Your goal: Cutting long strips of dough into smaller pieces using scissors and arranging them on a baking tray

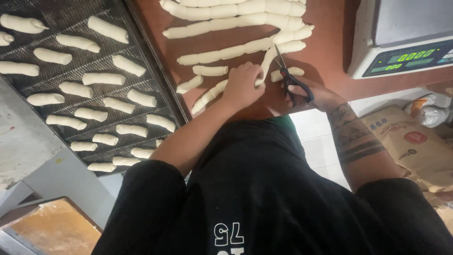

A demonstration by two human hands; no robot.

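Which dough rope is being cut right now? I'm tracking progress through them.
The nearest dough rope, curving down to the left hand; the scissors in the right hand are at it. The other ropes lie untouched beyond.

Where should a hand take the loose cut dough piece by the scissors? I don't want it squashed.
Probably at its middle, from above. The cut piece lies flat on the brown table, long side free, just beyond the scissors in the right hand. Come from the far side, clear of the blades.

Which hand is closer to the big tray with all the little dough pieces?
Left. The left hand grips a dough rope just right of the tray; the right hand, holding scissors, is farther right.
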